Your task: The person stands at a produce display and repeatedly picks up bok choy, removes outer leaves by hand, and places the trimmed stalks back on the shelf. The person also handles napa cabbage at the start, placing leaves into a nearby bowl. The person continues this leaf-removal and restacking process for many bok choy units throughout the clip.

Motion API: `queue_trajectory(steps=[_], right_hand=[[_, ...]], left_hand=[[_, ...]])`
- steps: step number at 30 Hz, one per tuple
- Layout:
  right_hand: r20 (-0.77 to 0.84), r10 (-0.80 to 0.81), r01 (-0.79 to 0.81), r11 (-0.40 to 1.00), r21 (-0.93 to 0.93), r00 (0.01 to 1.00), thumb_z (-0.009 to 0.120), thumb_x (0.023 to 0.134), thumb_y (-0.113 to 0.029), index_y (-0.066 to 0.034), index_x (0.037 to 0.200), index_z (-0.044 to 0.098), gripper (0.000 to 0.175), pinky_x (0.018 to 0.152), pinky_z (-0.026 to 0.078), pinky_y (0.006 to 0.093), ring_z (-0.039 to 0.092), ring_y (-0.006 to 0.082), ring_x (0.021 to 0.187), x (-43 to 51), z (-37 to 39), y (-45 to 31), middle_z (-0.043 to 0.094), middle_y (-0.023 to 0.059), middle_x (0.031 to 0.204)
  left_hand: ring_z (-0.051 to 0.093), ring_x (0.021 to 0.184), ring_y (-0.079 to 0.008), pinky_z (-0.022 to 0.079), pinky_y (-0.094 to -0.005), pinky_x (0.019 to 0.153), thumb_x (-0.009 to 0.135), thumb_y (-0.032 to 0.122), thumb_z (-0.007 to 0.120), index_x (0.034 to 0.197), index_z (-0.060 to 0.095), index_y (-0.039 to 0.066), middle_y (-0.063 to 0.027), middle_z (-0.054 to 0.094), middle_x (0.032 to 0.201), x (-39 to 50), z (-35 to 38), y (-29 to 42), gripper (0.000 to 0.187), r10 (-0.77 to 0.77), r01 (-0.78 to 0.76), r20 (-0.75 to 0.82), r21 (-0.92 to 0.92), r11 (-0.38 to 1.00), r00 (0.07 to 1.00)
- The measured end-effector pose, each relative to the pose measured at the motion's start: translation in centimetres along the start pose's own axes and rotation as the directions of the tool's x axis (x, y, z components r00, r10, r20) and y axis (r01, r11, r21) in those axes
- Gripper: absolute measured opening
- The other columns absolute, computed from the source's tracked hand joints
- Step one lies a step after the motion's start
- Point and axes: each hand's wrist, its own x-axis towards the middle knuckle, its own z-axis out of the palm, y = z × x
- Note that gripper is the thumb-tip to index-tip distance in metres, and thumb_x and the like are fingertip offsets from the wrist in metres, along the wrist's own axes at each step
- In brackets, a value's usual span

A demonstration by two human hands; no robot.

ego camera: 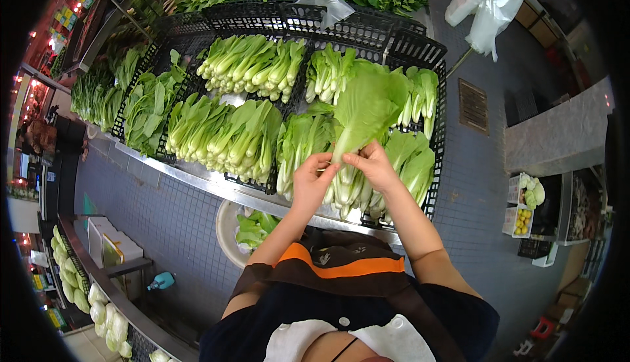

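A leafy green vegetable head [366, 106] with a pale stem is held up before me, its leaves pointing away and slightly blurred. My left hand [315, 175] pinches its stem base from the left, while my right hand [371, 165] grips the stem from the right, thumb on top. Beneath and around both hands lie more such heads [300, 140] in a black plastic crate. To the left, rows of bok choy [246, 140] lie with their stems towards me, and a second row of bok choy [253, 64] lies behind them.
A metal counter edge [236, 192] runs along the crates' near side. Below it a round white tub [226, 234] holds loose leaves. Plastic bags [492, 8] hang at the upper right; another plastic bag [327, 5] lies over the back crate rim. A rack of cabbages [108, 317] stands lower left.
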Motion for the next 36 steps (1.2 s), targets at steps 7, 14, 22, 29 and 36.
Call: queue_trajectory(steps=[7,14,22,29,36], right_hand=[[-0.165,-0.181,0.18,0.984,-0.021,0.97,0.066,0.076,-0.006,0.002,0.11,0.038,0.045,0.082,0.043,0.029,0.053,0.0173,0.096,0.3,3.9,-0.1,0.053,0.0119,0.107],[-0.08,-0.096,0.086,0.989,-0.122,0.992,0.063,0.08,-0.012,0.0051,0.109,0.047,0.038,0.069,0.045,0.026,0.055,0.0145,0.087,0.5,3.0,1.5,0.058,0.0126,0.1],[-0.172,0.025,0.084,0.797,0.598,0.985,0.055,0.083,-0.012,0.0015,0.11,0.049,0.031,0.084,0.041,0.0352,0.053,0.0217,0.096,1.1,3.4,1.5,0.058,0.0113,0.102],[0.226,-0.105,-0.179,0.337,0.924,0.968,0.053,0.078,-0.03,-0.0023,0.115,0.045,0.046,0.07,0.035,0.0299,0.042,0.0153,0.069,1.5,0.5,0.7,0.047,0.0025,0.074],[0.211,0.021,-0.179,0.615,0.768,0.977,0.045,0.079,-0.034,-0.0023,0.123,0.042,0.054,0.08,0.04,0.0347,0.047,0.0191,0.088,0.5,2.8,-0.7,0.054,0.0076,0.094]], left_hand=[[0.051,0.08,-0.0074,0.043,-0.0202,0.067,0.085,0.008,0.055,0.1,0.053,0.001,-0.0019,0.055,0.087,-0.5,-1.6,0.7,0.016,-0.014,0.0,-0.069,-0.186,0.983,0.997],[0.053,0.076,-0.0092,0.045,-0.0205,0.065,0.081,0.007,0.06,0.095,0.051,0.001,-0.0032,0.057,0.085,-0.5,-2.1,0.0,0.018,-0.024,0.02,-0.038,-0.106,0.994,0.999],[0.056,0.085,-0.0196,0.047,-0.0344,0.078,0.084,0.006,0.055,0.094,0.046,0.006,-0.0104,0.058,0.086,-1.1,-0.5,1.7,0.014,0.007,-0.119,-0.21,-0.527,0.842,0.978],[0.047,0.072,-0.0167,0.04,-0.0305,0.063,0.084,0.009,0.052,0.092,0.044,0.012,-0.0027,0.047,0.072,-1.0,-2.4,-0.4,0.012,-0.241,0.207,0.038,-0.651,0.73,0.97],[0.042,0.056,-0.0096,0.037,-0.0252,0.055,0.083,0.016,0.059,0.091,0.049,0.006,0.0002,0.047,0.068,-1.1,0.0,1.4,0.016,-0.21,0.207,0.037,-0.404,0.891,0.977]])
